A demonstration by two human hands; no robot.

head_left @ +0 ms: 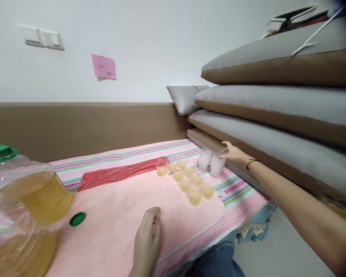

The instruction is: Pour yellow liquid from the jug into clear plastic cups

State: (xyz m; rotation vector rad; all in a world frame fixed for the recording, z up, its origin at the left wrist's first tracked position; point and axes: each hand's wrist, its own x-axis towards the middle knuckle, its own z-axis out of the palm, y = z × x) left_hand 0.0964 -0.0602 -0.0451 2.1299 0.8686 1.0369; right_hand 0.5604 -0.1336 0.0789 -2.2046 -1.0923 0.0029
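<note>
My right hand [232, 152] reaches to the right-hand of two stacks of clear plastic cups; its fingers are apart at the rim of that cup stack [217, 166], and I see no firm grip. The other cup stack [204, 159] stands just left of it. In front of them, several clear cups with pale yellow liquid [194, 197] stand close together on a pink mat [112, 219]. My left hand [148, 231] lies on the mat nearer to me, loosely bent, with nothing in it.
Large clear jugs of yellow liquid [43, 196] stand at the left, near a loose green cap [77, 219]. A red plastic bag [118, 172] lies behind the mat. Stacked grey-brown cushions [276, 104] rise at the right. A pink note [103, 66] is on the wall.
</note>
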